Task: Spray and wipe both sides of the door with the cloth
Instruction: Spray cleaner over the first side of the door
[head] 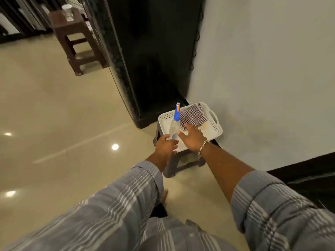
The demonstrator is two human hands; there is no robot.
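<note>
- A white perforated basket (215, 130) is carried on a small grey stool (178, 163), which is set on the glossy beige floor (54, 115).
- A clear spray bottle (175, 126) and a checked cloth (193, 115) are held in the basket.
- A brown stool (79, 42) bearing a glass (68, 12) is placed further off.

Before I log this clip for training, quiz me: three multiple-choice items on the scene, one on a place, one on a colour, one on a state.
1. Where does the checked cloth lie?
A. in the white basket
B. on the floor
C. on the brown stool

2. What colour is the spray bottle head?
A. red
B. blue
C. green

3. How is the right hand?
A. gripping the cloth
B. fist closed
C. fingers spread, holding nothing

Answers: 1 A, the cloth sits inside the basket; 2 B, the trigger head is blue; 3 C, its fingers reach out over the basket, empty.
</note>
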